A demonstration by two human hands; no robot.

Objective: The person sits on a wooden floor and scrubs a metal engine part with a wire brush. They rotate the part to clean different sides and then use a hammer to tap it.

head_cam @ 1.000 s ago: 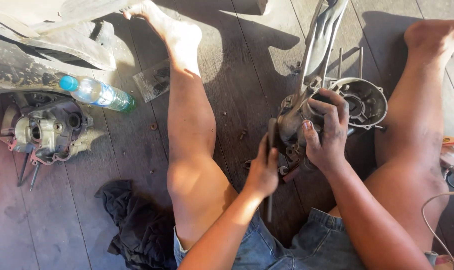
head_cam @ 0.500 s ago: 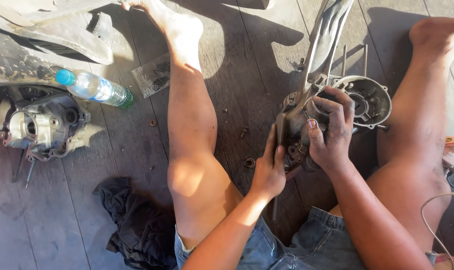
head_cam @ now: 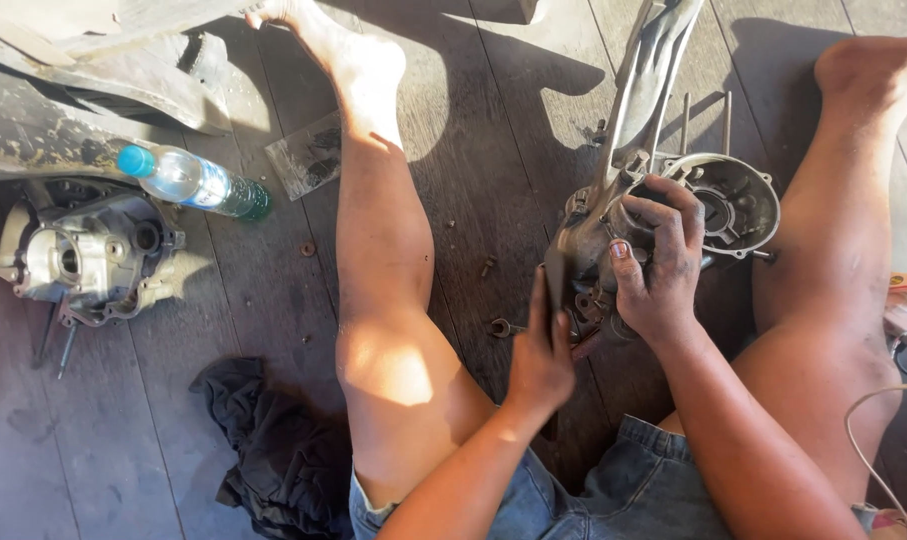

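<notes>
While the wooden floor [head_cam: 473, 130] takes up the whole view, two bare legs are stretched out across its planks, and the work is kept between them. At the upper left a dirty grey panel [head_cam: 93, 70] is laid flat, and below it a second engine block [head_cam: 88, 255] is set on the boards, well apart from the hands. Between the knees an engine casing [head_cam: 733, 205] is propped, its round open cup turned up and a long metal arm [head_cam: 645, 75] raised from it towards the top edge. A black rag [head_cam: 273, 450] is crumpled beside the left thigh. Near the panel a plastic bottle [head_cam: 195, 182] with a blue cap is laid on its side, and just beyond it a small clear bag [head_cam: 308, 155] is seen. The casing is gripped by the right hand [head_cam: 658, 265], whose fingers are curled over the rim and whose thumb is pressed against the near side. The left hand [head_cam: 541, 355] is closed around a dark tool [head_cam: 553, 285], which is held against the lower edge of the casing; its tip cannot be made out. A small ring-shaped fitting [head_cam: 503, 327] is left on the planks just beside the left hand, and a bolt [head_cam: 487, 266] and a washer [head_cam: 308, 248] are scattered nearby.
</notes>
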